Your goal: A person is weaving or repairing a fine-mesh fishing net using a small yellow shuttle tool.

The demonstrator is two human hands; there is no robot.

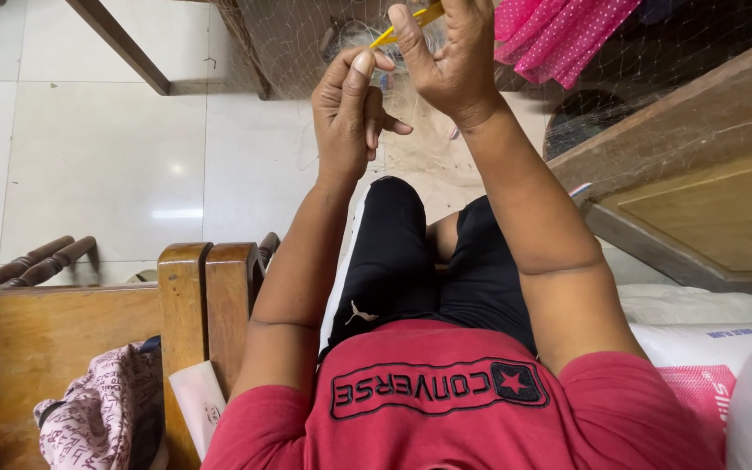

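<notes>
The right hand point(450, 52) is raised at the far edge of the scene, its fingers pinched around a thin yellow needle point(406, 24) that slants from near the left thumb up toward the top edge. The left hand point(350, 109) sits just beside and a little nearer, its fingers curled with thumb and forefinger pressed together near the needle's lower tip; it seems to be gripping strands of the fine net point(411, 139), though the thread itself is too thin to make out. The net hangs in front of both hands and spreads right across a wooden board point(707, 174). A pink dotted cloth point(559, 35) lies far right of the hands. Near left stands a wooden bench point(193, 296) with a patterned bag point(102, 418) on it. White sacks point(715, 339) lie near right, and pale floor tiles point(89, 148) fill the far left.
</notes>
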